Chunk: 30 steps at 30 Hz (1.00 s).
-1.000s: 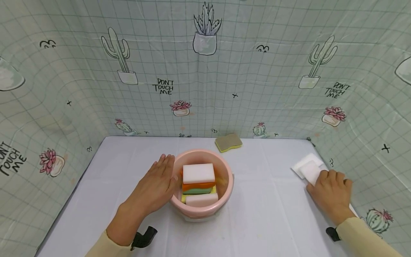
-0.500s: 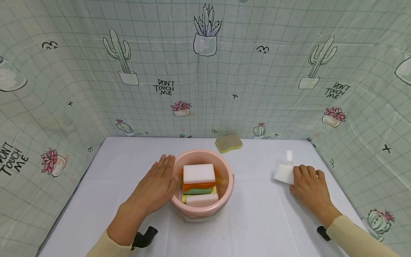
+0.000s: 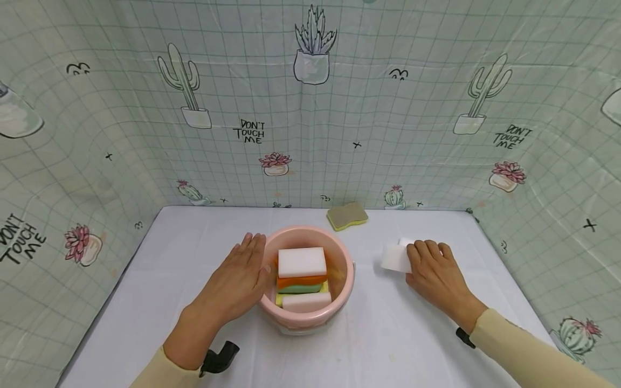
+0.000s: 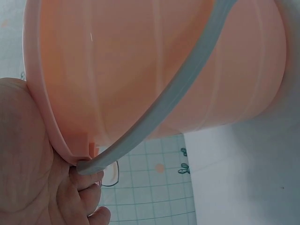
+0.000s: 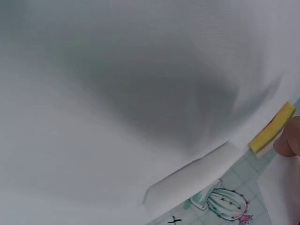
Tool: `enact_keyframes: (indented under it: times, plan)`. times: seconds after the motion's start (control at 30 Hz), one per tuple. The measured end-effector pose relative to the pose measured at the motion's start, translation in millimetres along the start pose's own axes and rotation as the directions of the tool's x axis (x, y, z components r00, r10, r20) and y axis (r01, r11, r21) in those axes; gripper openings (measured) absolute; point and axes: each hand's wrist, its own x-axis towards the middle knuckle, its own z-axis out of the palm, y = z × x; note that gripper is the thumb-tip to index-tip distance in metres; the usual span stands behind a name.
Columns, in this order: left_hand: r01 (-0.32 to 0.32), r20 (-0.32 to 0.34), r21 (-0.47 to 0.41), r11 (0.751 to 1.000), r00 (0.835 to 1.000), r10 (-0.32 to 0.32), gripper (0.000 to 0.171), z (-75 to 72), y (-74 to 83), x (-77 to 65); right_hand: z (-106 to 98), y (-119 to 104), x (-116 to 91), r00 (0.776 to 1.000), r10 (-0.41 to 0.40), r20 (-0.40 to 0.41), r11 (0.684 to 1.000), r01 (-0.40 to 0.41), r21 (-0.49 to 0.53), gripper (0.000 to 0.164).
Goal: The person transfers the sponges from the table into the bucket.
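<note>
A pink bucket [image 3: 310, 321] stands in the middle of the white table, with its grey handle [image 4: 159, 105] hanging along the side. Inside are stacked sponges: a white sponge [image 3: 302, 262] on top, orange [image 3: 301, 281] and green [image 3: 301, 289] beneath, another white sponge [image 3: 306, 302] in front. My left hand [image 3: 236, 281] lies with straight fingers against the bucket's left rim. To the right, my right hand [image 3: 439, 277] pinches a white sponge [image 3: 397, 258] close over the table. Just beyond it shows a second white piece [image 3: 406, 241], long and block-like in the right wrist view.
A yellow sponge [image 3: 347, 216] with a greyish-brown top lies near the table's back edge, behind the bucket. A curtain [image 3: 310, 118] printed with cacti encloses the table [image 3: 208, 231] at the back and both sides.
My right hand has moved left from the table's right edge towards the bucket, carrying the white sponge. The second white piece has shifted left with it. My left hand and the bucket stay put.
</note>
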Motion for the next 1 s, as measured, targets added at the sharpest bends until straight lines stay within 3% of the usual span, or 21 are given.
enact_keyframes:
  times: [0.3, 0.73, 1.0]
  plan:
    - [0.002, 0.010, 0.000, 1.000, 1.000, -0.002, 0.065, -2.1, 2.1, 0.4, -15, -6, 37, 0.999, -0.026, -0.034, 0.999, 0.025, -0.030, 0.051]
    - [-0.002, 0.007, 0.021, 1.000, 1.000, 0.002, 0.065, -1.4, 1.4, 1.1, -43, -13, 73, 0.993, -0.039, -0.114, 0.999, 0.037, -0.021, 0.059]
    - [-0.007, 0.006, 0.040, 0.999, 1.000, 0.007, 0.064, -1.6, 0.6, 0.9, -70, -33, 101, 0.981, -0.022, -0.194, 0.998, 0.034, 0.060, 0.065]
